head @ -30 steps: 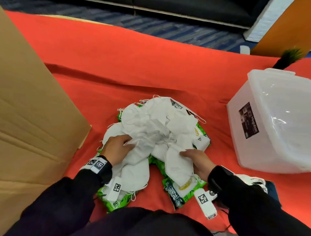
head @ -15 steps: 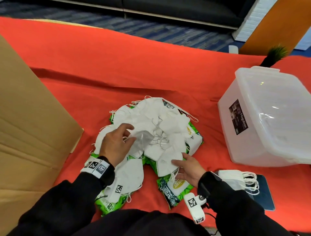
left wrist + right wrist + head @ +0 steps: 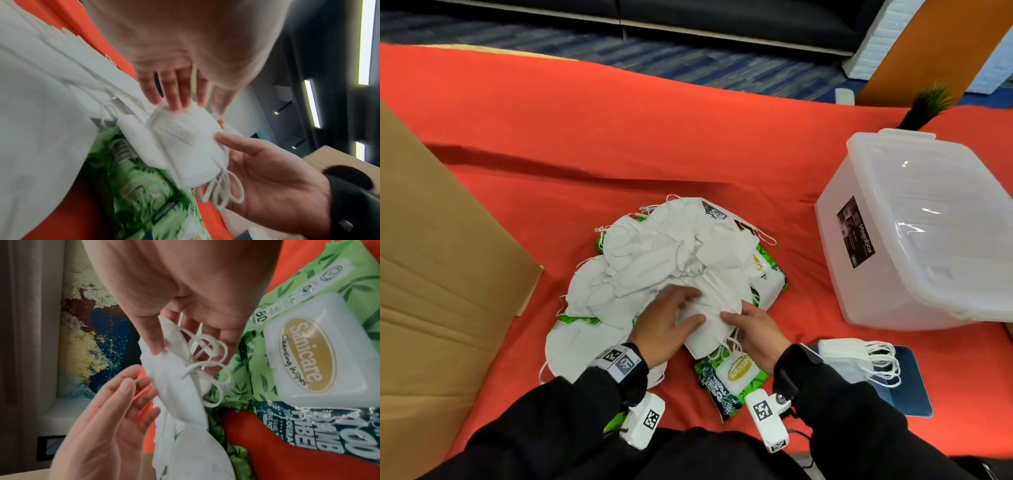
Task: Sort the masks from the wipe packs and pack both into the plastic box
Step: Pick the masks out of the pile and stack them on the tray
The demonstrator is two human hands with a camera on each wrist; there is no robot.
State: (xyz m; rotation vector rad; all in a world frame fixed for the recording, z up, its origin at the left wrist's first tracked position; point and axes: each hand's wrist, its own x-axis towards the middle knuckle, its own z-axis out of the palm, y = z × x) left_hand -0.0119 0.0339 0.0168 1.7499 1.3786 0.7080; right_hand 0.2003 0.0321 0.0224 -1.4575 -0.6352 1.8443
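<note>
A heap of white masks [image 3: 654, 260] lies on green wipe packs [image 3: 736, 373] in the middle of the red cloth. At the heap's near edge my right hand [image 3: 750, 325] pinches a small stack of folded masks [image 3: 709, 329], thumb on top and fingers under the ear loops [image 3: 205, 353]. My left hand [image 3: 671, 315] rests on the same stack [image 3: 185, 141] with straight fingers [image 3: 174, 97]. One wipe pack [image 3: 308, 353] with a white flip lid sits just beside my right hand. The clear plastic box [image 3: 893, 274] stands at the right with its lid on.
A large cardboard sheet [image 3: 431, 274] rises along the left. Another neat stack of masks [image 3: 842, 353] lies on a flat blue-grey panel [image 3: 907, 383] at the right front, below the box. A small dark plant [image 3: 928, 102] stands behind the box.
My left hand has moved right, from the left part of the heap to the stack in my right hand. The right hand has stayed at the heap's near edge.
</note>
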